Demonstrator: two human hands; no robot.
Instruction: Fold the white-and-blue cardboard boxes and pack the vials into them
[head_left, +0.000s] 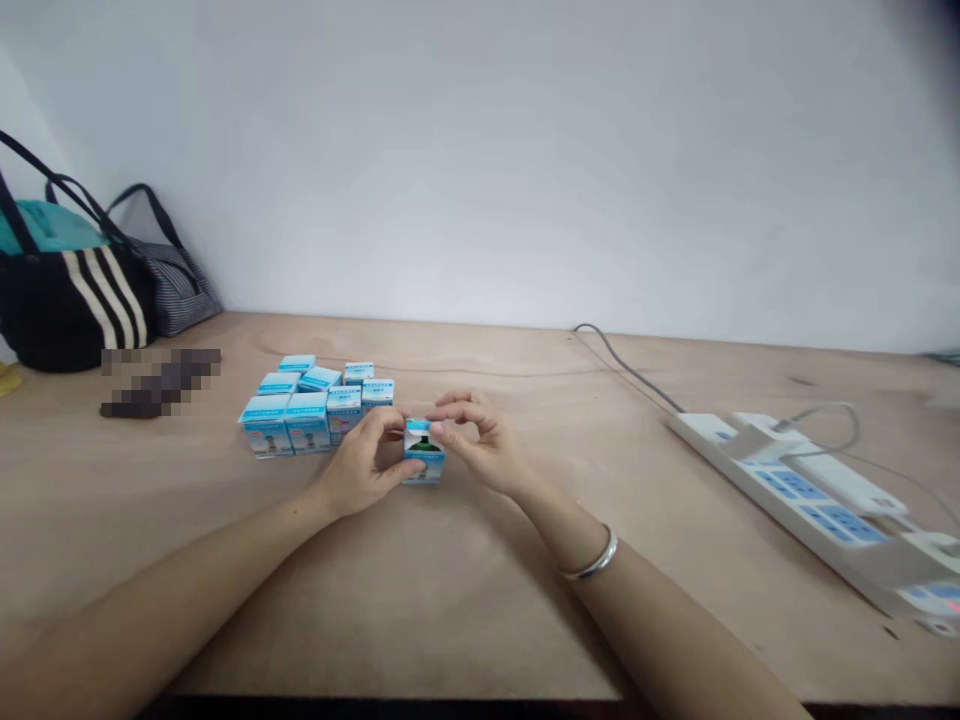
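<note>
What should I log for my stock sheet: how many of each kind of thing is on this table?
Small blue-and-white boxes: 9, including the held box between the left hand and right hand
Bags: 2
Power strips: 1
Total: 12

Small blue-and-white carton (424,453), upright; dark green print on its front face

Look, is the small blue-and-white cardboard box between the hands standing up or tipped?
Upright: the box sits flat on the wooden table, held by the left hand and right hand.
</note>
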